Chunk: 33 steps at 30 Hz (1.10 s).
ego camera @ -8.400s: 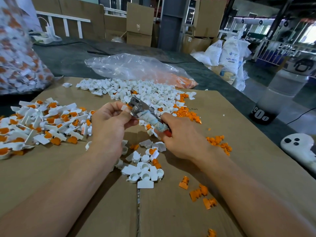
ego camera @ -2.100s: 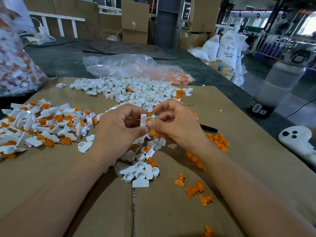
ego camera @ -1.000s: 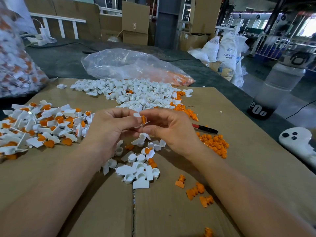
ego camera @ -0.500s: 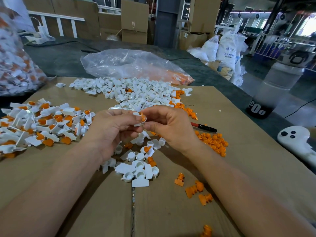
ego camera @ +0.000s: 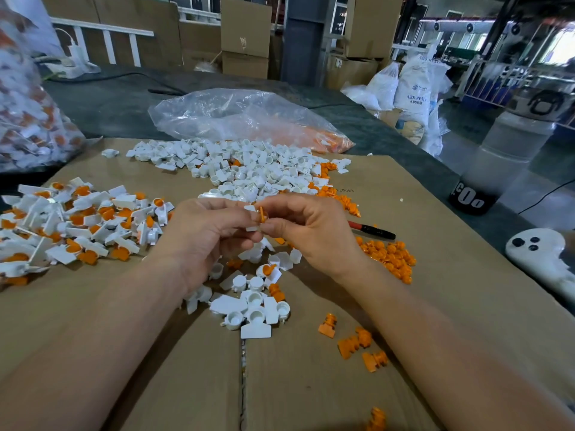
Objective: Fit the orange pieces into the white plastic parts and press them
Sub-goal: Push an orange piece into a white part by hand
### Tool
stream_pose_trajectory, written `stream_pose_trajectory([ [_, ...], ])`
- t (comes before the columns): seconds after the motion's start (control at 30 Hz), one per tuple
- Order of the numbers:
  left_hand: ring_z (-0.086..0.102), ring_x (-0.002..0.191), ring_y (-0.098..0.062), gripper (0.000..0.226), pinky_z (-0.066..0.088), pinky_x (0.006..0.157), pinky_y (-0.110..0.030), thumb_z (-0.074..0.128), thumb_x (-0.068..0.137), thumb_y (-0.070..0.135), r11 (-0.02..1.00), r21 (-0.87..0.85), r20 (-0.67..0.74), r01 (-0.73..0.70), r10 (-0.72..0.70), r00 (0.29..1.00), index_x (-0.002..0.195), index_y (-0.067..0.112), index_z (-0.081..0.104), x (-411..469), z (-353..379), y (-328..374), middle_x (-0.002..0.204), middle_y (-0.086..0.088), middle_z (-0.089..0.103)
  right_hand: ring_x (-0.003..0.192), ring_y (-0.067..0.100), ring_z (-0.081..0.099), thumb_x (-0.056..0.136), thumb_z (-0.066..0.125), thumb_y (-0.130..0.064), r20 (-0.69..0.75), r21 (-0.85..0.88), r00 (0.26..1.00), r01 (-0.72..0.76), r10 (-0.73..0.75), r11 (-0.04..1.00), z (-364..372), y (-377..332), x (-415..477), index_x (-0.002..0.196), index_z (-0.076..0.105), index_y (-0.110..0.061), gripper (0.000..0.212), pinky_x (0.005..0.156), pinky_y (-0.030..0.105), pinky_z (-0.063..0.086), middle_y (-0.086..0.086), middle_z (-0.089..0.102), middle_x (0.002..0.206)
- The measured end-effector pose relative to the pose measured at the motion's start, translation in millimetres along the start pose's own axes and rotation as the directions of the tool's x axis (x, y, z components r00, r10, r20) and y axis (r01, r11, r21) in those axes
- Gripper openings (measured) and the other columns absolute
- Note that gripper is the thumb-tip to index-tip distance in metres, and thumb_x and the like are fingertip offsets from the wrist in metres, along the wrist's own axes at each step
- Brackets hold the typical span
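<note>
Cardboard [ego camera: 155, 353] carries a few loose orange pieces [ego camera: 354, 342] at 4 o'clock of a small white cluster [ego camera: 249, 306]. Beyond, the left hand [ego camera: 211, 231] pinches a white part [ego camera: 251, 228]; the right hand [ego camera: 311, 231], at its 3 o'clock, pinches an orange piece [ego camera: 263, 214] against that part. Fitted parts [ego camera: 77, 222] lie at 9 o'clock, bare white parts [ego camera: 249, 169] at 12, with a clear bag [ego camera: 242, 116] behind.

Even, fairly bright daylight fills the scene, and windows [ego camera: 560, 42] beyond the surface's [ego camera: 435, 275] far right corner blow out to white glare. Soft shadows lie under the left hand [ego camera: 205, 234] and right hand [ego camera: 311, 231]. The centre is sharp. The bottle [ego camera: 504, 150] at the right edge and the filled bag [ego camera: 28, 113] at the far left corner smear and bend.
</note>
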<state>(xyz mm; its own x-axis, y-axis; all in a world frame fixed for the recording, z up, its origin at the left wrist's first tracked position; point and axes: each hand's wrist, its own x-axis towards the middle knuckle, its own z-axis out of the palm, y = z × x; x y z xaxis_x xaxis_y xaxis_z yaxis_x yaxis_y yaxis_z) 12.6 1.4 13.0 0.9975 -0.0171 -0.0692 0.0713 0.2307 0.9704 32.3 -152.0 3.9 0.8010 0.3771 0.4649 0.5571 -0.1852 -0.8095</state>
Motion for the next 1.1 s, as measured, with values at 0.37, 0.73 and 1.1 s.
stream_pose_trajectory([
  [0.37,0.065,0.052,-0.018,0.024,0.053,0.050,-0.020,0.072,0.050,0.010,0.996,0.065,-0.041,-0.055,0.058,0.997,0.070,-0.001,0.065,-1,1,-2,0.059,-0.012,0.067,0.085,0.011,0.064,0.074,0.070,0.004,0.012,-0.020,0.994,-0.110,0.110,0.994,-3,-2,0,0.104,0.065,-0.007,0.032,0.083,0.026,0.054,-0.006,0.064,0.086],
  [0.73,0.066,0.055,-0.018,0.006,0.050,0.050,-0.018,0.074,0.063,0.005,0.982,0.155,-0.025,-0.105,0.110,0.994,0.066,0.006,0.069,-2,-1,-5,0.061,-0.010,0.068,0.077,0.013,0.064,0.071,0.071,0.003,0.046,0.142,0.981,-0.192,0.187,0.971,-6,-12,-2,0.085,0.064,-0.018,0.027,0.075,0.022,0.055,0.000,0.066,0.081],
  [1.1,0.066,0.055,-0.017,0.013,0.050,0.051,-0.017,0.074,0.067,0.001,0.974,0.183,-0.009,-0.132,0.136,0.991,0.060,0.011,0.069,-3,-1,-5,0.061,-0.011,0.068,0.072,0.006,0.066,0.070,0.072,0.005,0.045,0.127,0.984,-0.174,0.170,0.976,-7,-10,-2,0.082,0.066,-0.020,0.028,0.072,0.021,0.055,-0.005,0.067,0.077],
])
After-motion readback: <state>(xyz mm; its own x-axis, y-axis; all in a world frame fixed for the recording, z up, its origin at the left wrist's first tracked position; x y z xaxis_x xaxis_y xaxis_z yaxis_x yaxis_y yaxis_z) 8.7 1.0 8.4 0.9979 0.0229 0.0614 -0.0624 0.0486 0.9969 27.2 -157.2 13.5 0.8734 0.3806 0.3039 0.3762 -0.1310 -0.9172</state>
